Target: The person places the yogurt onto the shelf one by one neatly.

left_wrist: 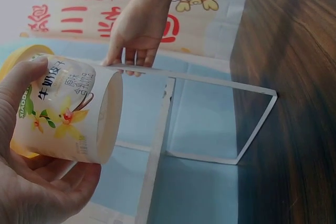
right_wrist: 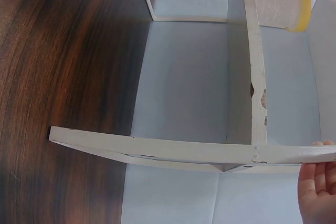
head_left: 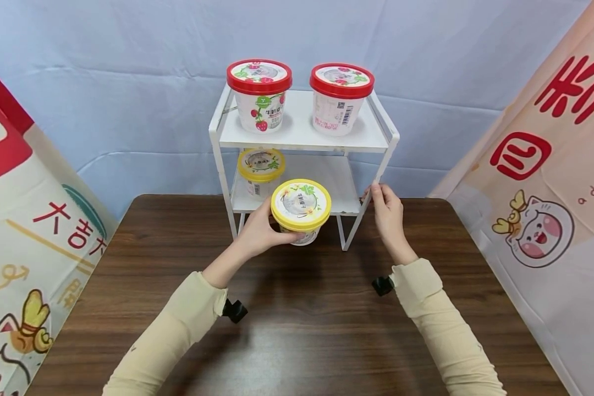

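My left hand (head_left: 258, 230) grips a paper tub with a yellow lid (head_left: 301, 206) by its side, in front of the lower shelf. In the left wrist view the tub (left_wrist: 63, 111) lies between thumb and fingers, its flower print showing. My right hand (head_left: 389, 215) holds the right front post of a white two-tier rack (head_left: 304, 144), fingertips round the metal in the right wrist view. Another yellow-lidded tub (head_left: 261, 165) stands at the left of the lower shelf, partly hidden. On the top shelf stand two red-lidded tubs, a left one (head_left: 259, 96) and a right one (head_left: 340, 99).
The rack stands at the back of a dark wooden table (head_left: 297, 330). Behind it hangs a pale blue cloth (head_left: 143, 110). Printed banners flank the table, one at left (head_left: 44, 220) and one at right (head_left: 534, 181).
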`<state>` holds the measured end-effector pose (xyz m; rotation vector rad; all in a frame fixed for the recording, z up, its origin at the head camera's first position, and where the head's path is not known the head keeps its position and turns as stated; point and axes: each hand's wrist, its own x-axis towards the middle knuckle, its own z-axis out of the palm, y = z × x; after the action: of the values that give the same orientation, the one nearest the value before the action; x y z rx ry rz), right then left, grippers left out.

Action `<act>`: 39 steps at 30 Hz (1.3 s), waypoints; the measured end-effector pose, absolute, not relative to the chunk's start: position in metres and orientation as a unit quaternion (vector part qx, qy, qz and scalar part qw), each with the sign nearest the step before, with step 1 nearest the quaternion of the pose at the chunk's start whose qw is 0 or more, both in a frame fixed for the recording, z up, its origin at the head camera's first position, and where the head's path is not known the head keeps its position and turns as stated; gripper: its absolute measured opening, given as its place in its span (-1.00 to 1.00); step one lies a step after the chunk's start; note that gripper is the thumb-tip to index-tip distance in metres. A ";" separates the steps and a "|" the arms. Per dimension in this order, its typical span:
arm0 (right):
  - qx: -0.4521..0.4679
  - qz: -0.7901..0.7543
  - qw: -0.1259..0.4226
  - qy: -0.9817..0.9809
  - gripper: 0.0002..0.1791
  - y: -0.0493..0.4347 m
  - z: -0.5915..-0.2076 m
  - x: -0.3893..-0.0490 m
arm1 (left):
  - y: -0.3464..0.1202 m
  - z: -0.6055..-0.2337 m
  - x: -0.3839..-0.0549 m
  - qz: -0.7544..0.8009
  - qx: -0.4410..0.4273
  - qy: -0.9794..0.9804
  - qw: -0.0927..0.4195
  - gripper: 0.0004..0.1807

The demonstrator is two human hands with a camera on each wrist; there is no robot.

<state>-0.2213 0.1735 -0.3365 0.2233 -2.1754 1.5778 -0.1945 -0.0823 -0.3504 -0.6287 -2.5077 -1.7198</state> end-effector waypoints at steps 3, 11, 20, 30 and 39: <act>0.082 0.568 0.224 -0.788 -0.64 0.174 -0.336 -0.221 | -0.081 -0.348 -0.196 -0.561 -0.204 -0.802 0.013 -0.06; 0.077 0.570 0.218 -0.788 -0.63 0.173 -0.335 -0.221 | -0.074 -0.346 -0.201 -0.558 -0.208 -0.803 0.026 -0.05; 0.068 0.559 0.226 -0.795 -0.59 0.186 -0.361 -0.243 | -0.067 -0.342 -0.207 -0.561 -0.203 -0.802 0.038 -0.09; 0.067 0.565 0.225 -0.791 -0.59 0.186 -0.361 -0.243 | -0.060 -0.341 -0.219 -0.577 -0.190 -0.794 0.030 -0.10; 0.070 0.567 0.218 -0.791 -0.63 0.173 -0.337 -0.222 | -0.055 -0.342 -0.230 -0.577 -0.170 -0.799 0.028 -0.12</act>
<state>-0.2218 0.1733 -0.3374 0.1943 -2.1905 1.5695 -0.2296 -0.0548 -0.3419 -0.5251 -2.4658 -1.7801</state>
